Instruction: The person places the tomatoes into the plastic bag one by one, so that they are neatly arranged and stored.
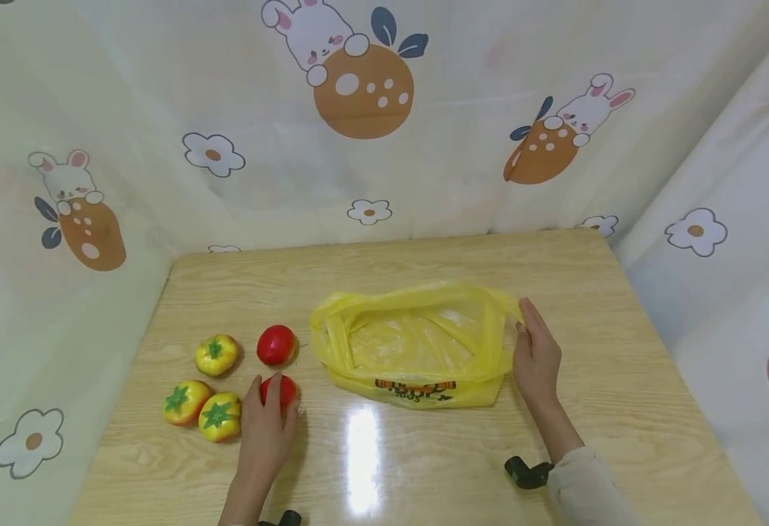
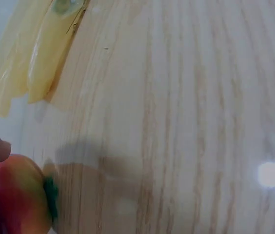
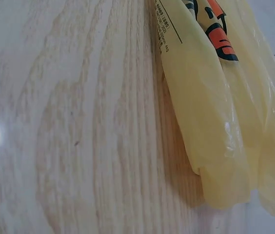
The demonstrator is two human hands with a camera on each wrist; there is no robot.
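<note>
On the bench (image 1: pixel 437 467), the bag (image 1: pixel 417 387) is right of five fruits. Two lie nearest it: the rear fruit (image 1: pixel 275 345) and, before it, the front fruit (image 1: pixel 285 390), between the left hand's (image 1: pixel 267 424) fingers. Left of them lie the back fruit (image 1: pixel 216 355) and, before that, the outer fruit (image 1: pixel 186 402) just beside the inner fruit (image 1: pixel 220 417). The right hand (image 1: pixel 538 359) is at the bag's right rim. Behind the bench hangs a curtain (image 1: pixel 450 168).

- A plain cream sleeve (image 1: pixel 588 486) is worn on the right arm, toward the table's (image 1: pixel 437 475) right edge.
- Beside its cuff, a black wrist camera (image 1: pixel 528 473) is mounted, bent like an elbow.
- At the left wrist, a second black fitting (image 1: pixel 287 519) is only partly shown.
- The left hand (image 1: pixel 269 416) and right hand (image 1: pixel 539 361) are left bare.
</note>
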